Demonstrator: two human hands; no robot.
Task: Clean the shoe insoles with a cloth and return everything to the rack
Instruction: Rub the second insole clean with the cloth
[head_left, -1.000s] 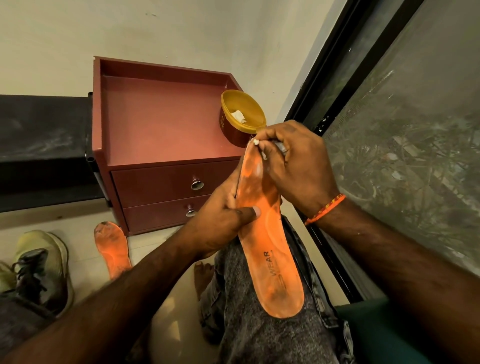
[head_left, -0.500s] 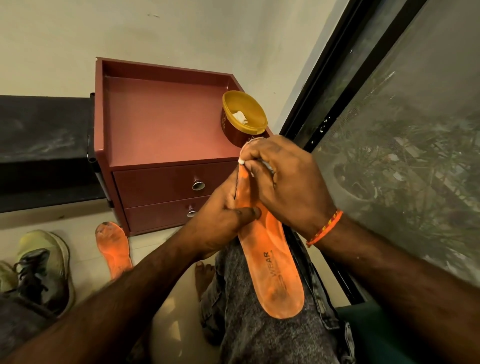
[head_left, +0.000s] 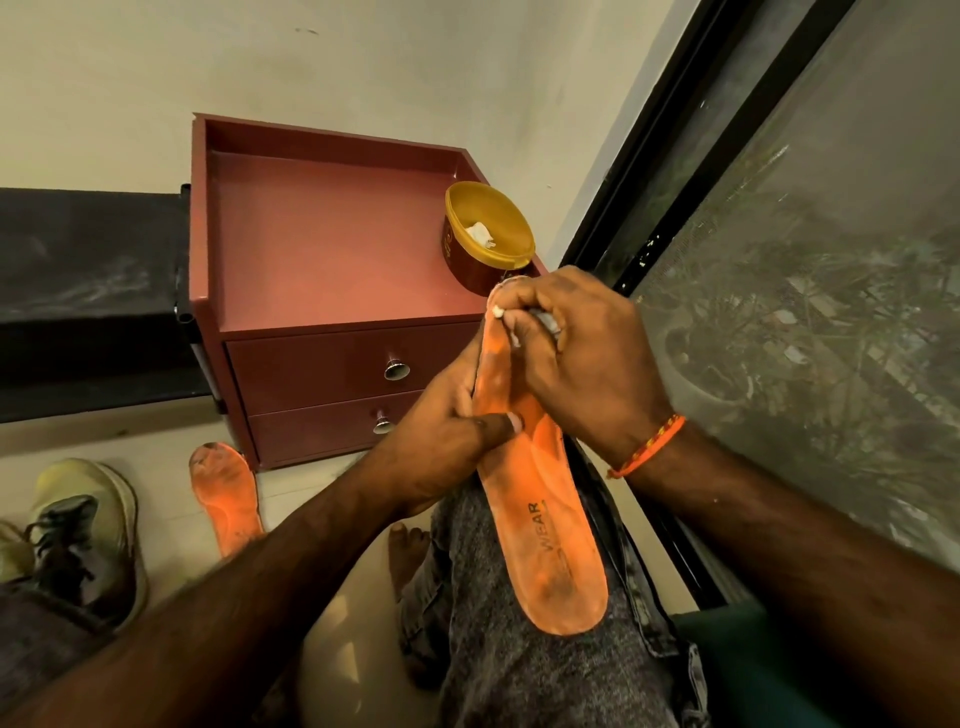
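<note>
An orange foam insole (head_left: 535, 509) lies lengthwise along the person's right thigh, heel end nearest the body, its smooth top scuffed grey and printed with the word "WEAR". The left hand (head_left: 441, 441) grips it at the middle, thumb laid flat across the top and the fingers curled round its left edge. The right hand (head_left: 576, 358) sits over the toe end, its fingers (head_left: 511, 312) curled and pinching a small wad of whitish cloth (head_left: 497, 310) against the insole's tip; an orange thread bracelet (head_left: 647, 452) circles that wrist. The leg beneath wears mottled grey denim (head_left: 519, 649).

On the pale tiled floor a second orange insole (head_left: 226, 499), dirt-smudged at the toe, lies beside a yellowish laced sneaker (head_left: 88, 525). Just beyond stands a glossy maroon two-drawer cabinet (head_left: 332, 291) with round metal knobs and a raised lip round its top surface. At its right front corner sits a round dark-red tub (head_left: 470, 260) with a yellow interior, something white crumpled inside. A black-framed window (head_left: 649, 197) runs along the right.
</note>
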